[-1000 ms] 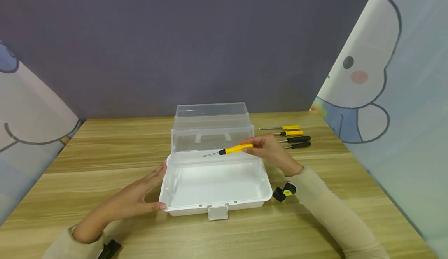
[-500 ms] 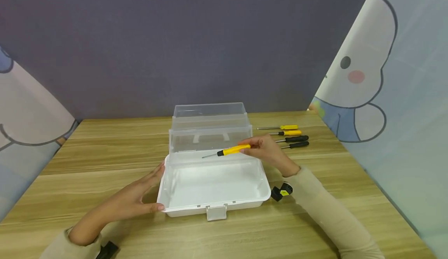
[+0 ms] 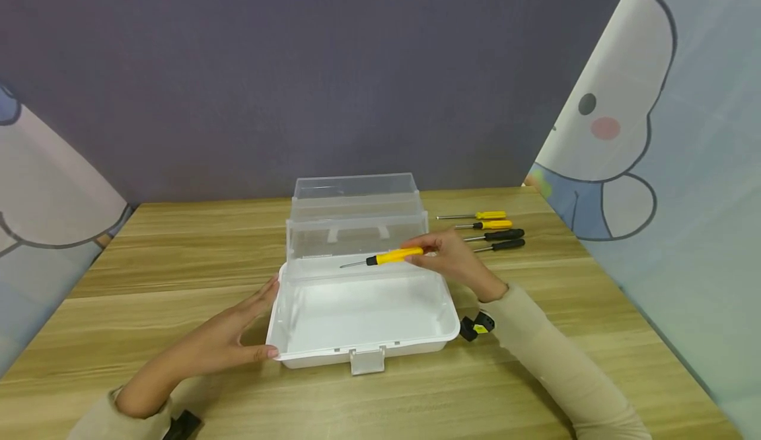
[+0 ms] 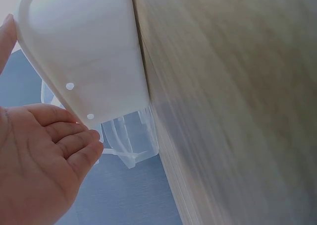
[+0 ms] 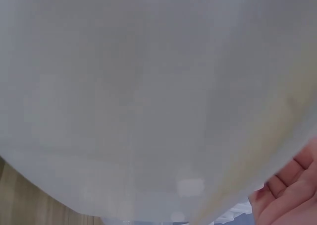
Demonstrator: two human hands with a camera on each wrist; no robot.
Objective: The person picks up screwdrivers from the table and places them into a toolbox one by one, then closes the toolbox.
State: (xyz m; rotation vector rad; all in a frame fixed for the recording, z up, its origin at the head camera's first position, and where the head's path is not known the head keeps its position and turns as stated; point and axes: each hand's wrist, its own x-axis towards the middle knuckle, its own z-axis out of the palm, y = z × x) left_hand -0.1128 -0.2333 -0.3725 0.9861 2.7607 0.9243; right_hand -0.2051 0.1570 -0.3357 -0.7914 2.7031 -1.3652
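In the head view, a white plastic toolbox (image 3: 416, 345) stands with its clear lid (image 3: 357, 205) folded back. My right hand (image 3: 456, 261) pinches a screwdriver (image 3: 397, 256) by the end of its yellow handle, above the rear part of the box. Its thin shaft points left, tilted slightly down. At the box's left end, my left hand (image 3: 217, 342) rests with the thumb at the front corner and the fingers along the rear corner. The left wrist view shows those fingers (image 4: 74, 140) nearly straight at the rim. In the right wrist view the box wall (image 5: 148, 111) hides the screwdriver.
Behind the right hand, two yellow-handled screwdrivers (image 3: 491, 215) and two black-handled screwdrivers (image 3: 504, 235) lie side by side on the wooden table (image 3: 196, 242). A dark fabric wall (image 3: 357, 70) stands behind the table. The box's front latch (image 3: 367, 362) hangs down.
The right hand and its screwdriver have shifted very slightly left. The whole scene moved a little left as the head turned. The left hand keeps its place on the box.
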